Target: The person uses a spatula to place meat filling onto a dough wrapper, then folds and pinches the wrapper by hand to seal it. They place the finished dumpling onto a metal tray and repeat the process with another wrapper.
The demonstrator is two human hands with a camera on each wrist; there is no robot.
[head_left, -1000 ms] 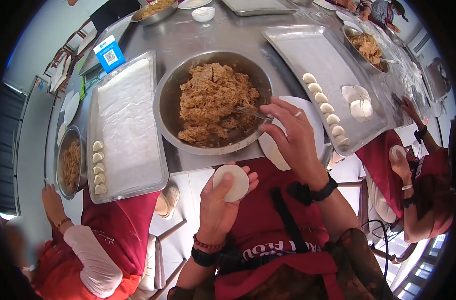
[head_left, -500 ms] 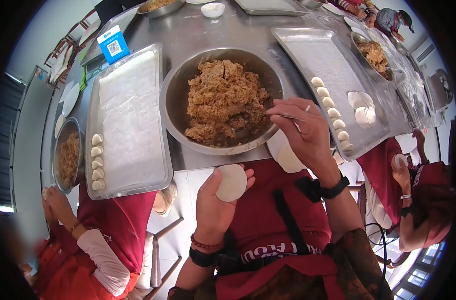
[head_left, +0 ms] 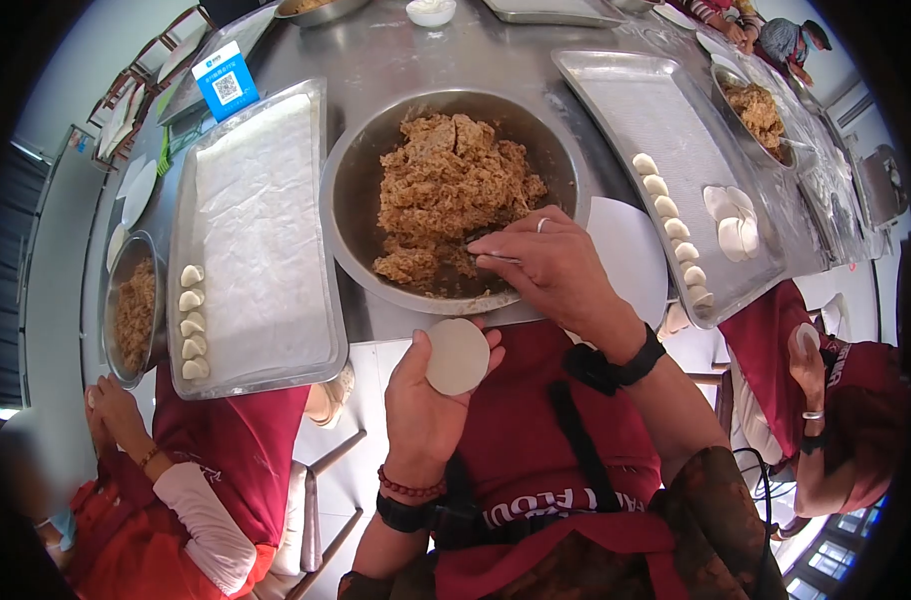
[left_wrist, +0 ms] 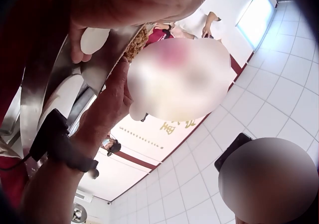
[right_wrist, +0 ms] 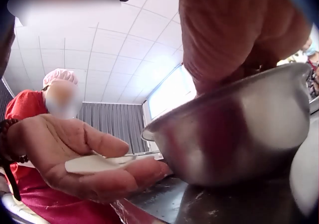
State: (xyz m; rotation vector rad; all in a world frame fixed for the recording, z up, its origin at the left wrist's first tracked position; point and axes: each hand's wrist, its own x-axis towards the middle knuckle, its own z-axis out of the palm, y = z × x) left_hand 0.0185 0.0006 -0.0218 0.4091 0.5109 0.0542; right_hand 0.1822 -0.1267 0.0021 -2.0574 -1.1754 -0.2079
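Note:
On my left hand (head_left: 422,410) lies a round white dumpling wrapper (head_left: 457,357). The thumb stands clear of it, and the right wrist view shows the wrapper (right_wrist: 94,164) resting along nearly straight fingers. My right hand (head_left: 566,268) pinches a thin metal utensil (head_left: 500,258) over the near right part of a large steel bowl (head_left: 338,235). Reddish-brown minced filling (head_left: 456,175) is heaped in that bowl. The utensil's far end dips toward the filling's lower edge, where its tip is hidden.
A paper-lined tray (head_left: 256,230) with several folded dumplings (head_left: 194,325) stands on the left. On the right, another tray (head_left: 636,110) holds dumplings and stacked wrappers (head_left: 733,222). Beside the bowl lies a white plate (head_left: 631,255). People sit on both sides.
My left thumb has lifted off the wrapper. My right hand has taken up the utensil, first drawing back to the right, then moving left and lower over the bowl's near edge.

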